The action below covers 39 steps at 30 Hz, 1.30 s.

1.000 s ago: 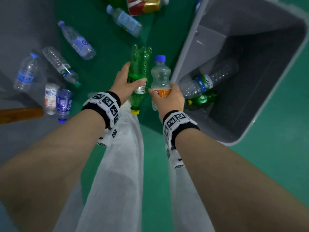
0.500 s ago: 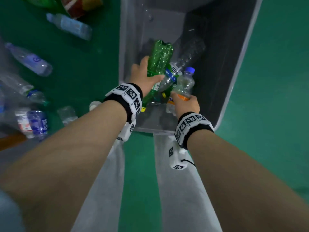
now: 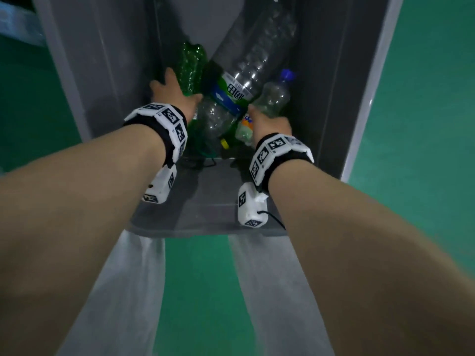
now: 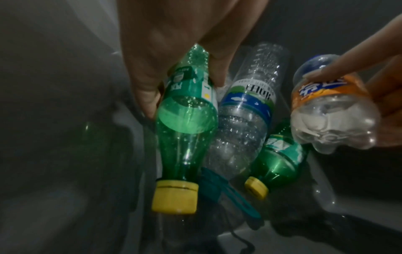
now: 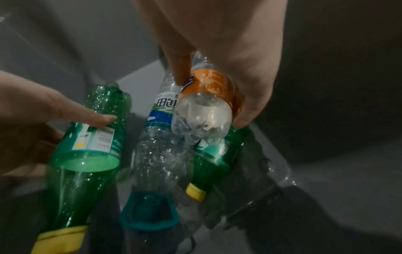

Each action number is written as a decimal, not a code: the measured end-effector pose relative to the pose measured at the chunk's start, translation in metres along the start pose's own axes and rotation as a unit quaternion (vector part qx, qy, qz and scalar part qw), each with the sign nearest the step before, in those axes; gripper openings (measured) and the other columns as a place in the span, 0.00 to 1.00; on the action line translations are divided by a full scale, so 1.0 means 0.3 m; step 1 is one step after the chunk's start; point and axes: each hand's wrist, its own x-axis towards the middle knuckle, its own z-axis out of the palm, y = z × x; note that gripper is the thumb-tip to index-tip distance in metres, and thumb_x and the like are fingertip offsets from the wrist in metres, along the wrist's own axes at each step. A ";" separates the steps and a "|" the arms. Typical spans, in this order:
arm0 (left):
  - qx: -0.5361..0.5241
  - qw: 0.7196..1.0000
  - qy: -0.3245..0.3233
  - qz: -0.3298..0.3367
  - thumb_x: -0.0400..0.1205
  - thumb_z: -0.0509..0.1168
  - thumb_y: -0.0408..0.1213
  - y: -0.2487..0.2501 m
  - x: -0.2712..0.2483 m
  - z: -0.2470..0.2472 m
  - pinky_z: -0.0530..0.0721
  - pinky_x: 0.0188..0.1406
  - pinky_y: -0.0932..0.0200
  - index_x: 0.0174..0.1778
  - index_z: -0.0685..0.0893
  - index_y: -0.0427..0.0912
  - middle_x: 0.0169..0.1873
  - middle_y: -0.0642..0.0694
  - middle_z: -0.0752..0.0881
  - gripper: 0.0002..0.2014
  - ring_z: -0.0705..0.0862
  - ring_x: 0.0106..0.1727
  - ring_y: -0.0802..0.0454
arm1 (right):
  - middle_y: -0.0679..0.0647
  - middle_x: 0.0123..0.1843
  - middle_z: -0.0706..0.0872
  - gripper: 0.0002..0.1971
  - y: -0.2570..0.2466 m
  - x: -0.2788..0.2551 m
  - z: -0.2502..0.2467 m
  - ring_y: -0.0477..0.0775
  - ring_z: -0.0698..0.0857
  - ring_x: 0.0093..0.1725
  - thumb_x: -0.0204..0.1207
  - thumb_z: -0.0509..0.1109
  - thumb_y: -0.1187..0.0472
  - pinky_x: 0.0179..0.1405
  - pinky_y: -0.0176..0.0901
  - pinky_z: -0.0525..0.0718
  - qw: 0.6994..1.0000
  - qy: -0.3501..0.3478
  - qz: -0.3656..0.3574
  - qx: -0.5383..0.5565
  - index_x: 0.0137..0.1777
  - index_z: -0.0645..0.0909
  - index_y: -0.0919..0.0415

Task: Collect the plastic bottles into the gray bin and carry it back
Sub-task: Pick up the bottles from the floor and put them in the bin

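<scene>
Both my hands reach deep inside the gray bin (image 3: 97,73). My left hand (image 3: 177,96) grips a green bottle with a yellow cap (image 4: 185,123) (image 5: 87,146) (image 3: 191,65), cap end down, near the bin's left wall. My right hand (image 3: 267,119) grips a clear bottle with an orange label and blue cap (image 3: 275,96) (image 4: 330,110) (image 5: 206,104). Between them lies a large clear water bottle with a blue-green label (image 3: 244,73) (image 4: 245,111) (image 5: 161,137). A small green bottle (image 4: 280,161) (image 5: 213,163) lies under the orange-label one.
Green floor (image 3: 424,124) surrounds the bin on both sides. My light trouser legs (image 3: 123,291) stand just in front of the bin's near rim (image 3: 205,227). A pale blue object (image 3: 15,24) shows at the far left edge.
Both hands have gone from above the bin's rim down into it with their bottles. The camera has moved closer, and the loose bottles on the floor have left the view.
</scene>
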 end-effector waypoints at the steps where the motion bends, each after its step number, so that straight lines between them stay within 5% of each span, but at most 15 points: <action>1: 0.005 1.000 0.001 -0.007 0.80 0.66 0.49 -0.006 0.020 0.016 0.73 0.68 0.48 0.83 0.53 0.45 0.75 0.34 0.62 0.39 0.73 0.70 0.34 | 0.57 0.57 0.85 0.31 -0.006 0.027 0.006 0.58 0.85 0.51 0.72 0.71 0.39 0.43 0.42 0.77 1.000 -0.001 -0.002 0.009 0.65 0.78 0.64; 6: 0.030 0.999 0.012 -0.013 0.81 0.65 0.49 -0.014 0.089 0.075 0.74 0.68 0.50 0.83 0.52 0.46 0.74 0.34 0.63 0.39 0.74 0.69 0.35 | 0.55 0.54 0.84 0.30 -0.027 0.110 0.041 0.55 0.82 0.44 0.74 0.70 0.38 0.28 0.38 0.71 1.000 0.009 -0.018 0.014 0.64 0.78 0.64; 9: 0.045 0.999 0.022 -0.014 0.81 0.65 0.49 -0.010 0.131 0.093 0.74 0.69 0.48 0.83 0.53 0.45 0.74 0.33 0.63 0.39 0.74 0.69 0.34 | 0.59 0.66 0.81 0.39 -0.052 0.138 0.080 0.59 0.83 0.60 0.72 0.67 0.33 0.49 0.43 0.80 0.999 0.040 -0.023 0.020 0.72 0.71 0.63; 11: 0.046 0.998 0.028 -0.012 0.81 0.65 0.49 -0.009 0.152 0.100 0.74 0.69 0.48 0.83 0.55 0.43 0.74 0.33 0.63 0.37 0.74 0.69 0.34 | 0.61 0.73 0.74 0.43 -0.073 0.151 0.100 0.62 0.78 0.68 0.72 0.65 0.31 0.61 0.49 0.77 0.998 0.053 -0.025 0.002 0.76 0.67 0.63; 19: 0.010 0.999 0.040 -0.004 0.83 0.64 0.46 -0.023 0.174 0.136 0.74 0.66 0.52 0.81 0.60 0.43 0.72 0.33 0.66 0.31 0.75 0.68 0.36 | 0.61 0.76 0.66 0.39 -0.114 0.203 0.117 0.63 0.69 0.74 0.73 0.62 0.29 0.70 0.53 0.69 0.993 0.060 -0.032 -0.099 0.75 0.70 0.58; 28: 0.040 0.999 -0.026 0.004 0.85 0.58 0.47 -0.054 0.182 0.137 0.75 0.69 0.45 0.80 0.61 0.41 0.72 0.30 0.70 0.29 0.73 0.71 0.32 | 0.58 0.73 0.77 0.34 -0.083 0.204 0.121 0.61 0.77 0.71 0.75 0.59 0.33 0.71 0.55 0.75 0.989 0.035 -0.068 -0.127 0.74 0.74 0.55; 35: -0.018 0.998 -0.041 0.051 0.82 0.59 0.36 -0.060 0.067 0.031 0.81 0.53 0.52 0.58 0.84 0.30 0.53 0.34 0.85 0.15 0.83 0.56 0.37 | 0.58 0.71 0.78 0.24 -0.076 0.060 0.124 0.60 0.77 0.70 0.82 0.54 0.45 0.66 0.47 0.74 0.979 0.071 -0.117 -0.149 0.73 0.74 0.56; 39: -0.054 0.994 -0.055 0.073 0.83 0.59 0.38 -0.062 -0.068 -0.055 0.76 0.51 0.61 0.62 0.83 0.37 0.60 0.40 0.85 0.15 0.82 0.59 0.43 | 0.61 0.68 0.80 0.21 -0.067 -0.076 0.128 0.61 0.79 0.67 0.84 0.57 0.49 0.60 0.45 0.74 0.974 0.110 -0.094 -0.172 0.69 0.76 0.62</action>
